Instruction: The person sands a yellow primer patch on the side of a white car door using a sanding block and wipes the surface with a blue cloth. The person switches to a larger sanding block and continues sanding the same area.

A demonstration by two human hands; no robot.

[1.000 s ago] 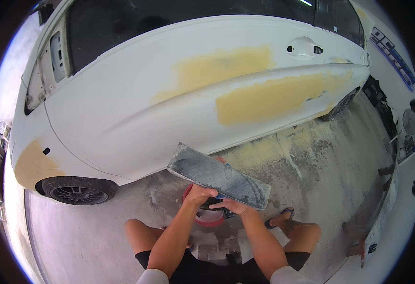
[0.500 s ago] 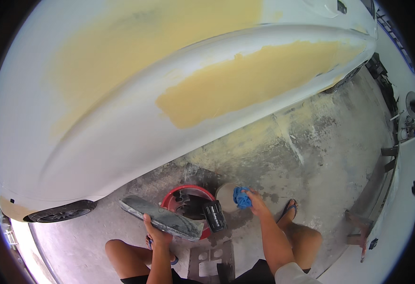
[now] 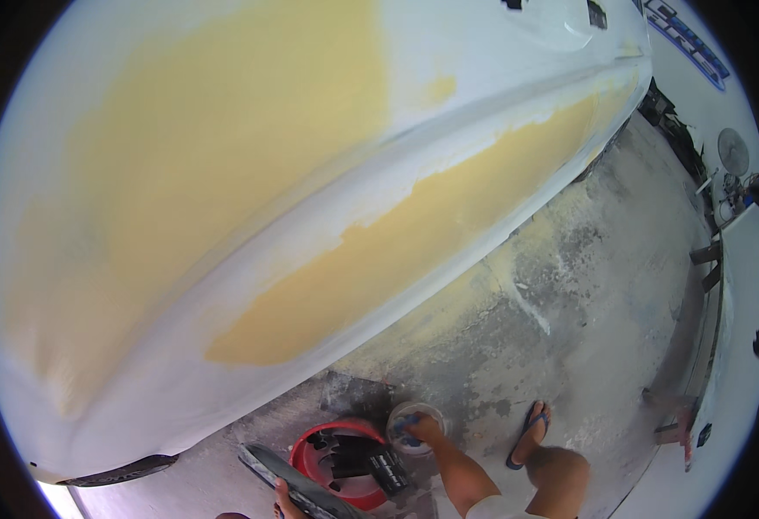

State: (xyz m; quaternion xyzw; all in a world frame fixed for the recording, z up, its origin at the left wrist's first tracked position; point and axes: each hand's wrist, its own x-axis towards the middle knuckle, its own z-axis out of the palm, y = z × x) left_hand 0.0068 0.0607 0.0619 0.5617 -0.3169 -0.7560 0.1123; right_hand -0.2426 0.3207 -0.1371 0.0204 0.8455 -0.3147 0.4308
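Observation:
My left hand (image 3: 285, 502) grips a long, dark grey, dusty car trim piece (image 3: 267, 467) at the lower edge of the view. Only part of that hand shows, the thumb side against the piece. My right hand (image 3: 426, 427) reaches down into a small round pale tub (image 3: 442, 417) on the floor. Its fingers are around a crumpled blue cloth (image 3: 406, 424), partly hidden inside the tub. Left of the tub stands a red basin (image 3: 300, 450) with several black parts in it. A black box-shaped part (image 3: 389, 471) with white print leans over the basin's right side.
A white car body (image 3: 345, 333) with large yellow filler patches (image 3: 414, 242) fills the upper left. My foot in a blue flip-flop (image 3: 529, 435) is on the stained concrete floor (image 3: 595, 346). A fan (image 3: 732, 152) and a wooden stand (image 3: 675, 431) are at the right.
My right hand has moved from beside the tub down into it with the blue cloth. The trim piece sits lower in view, and the view has shifted up toward the car.

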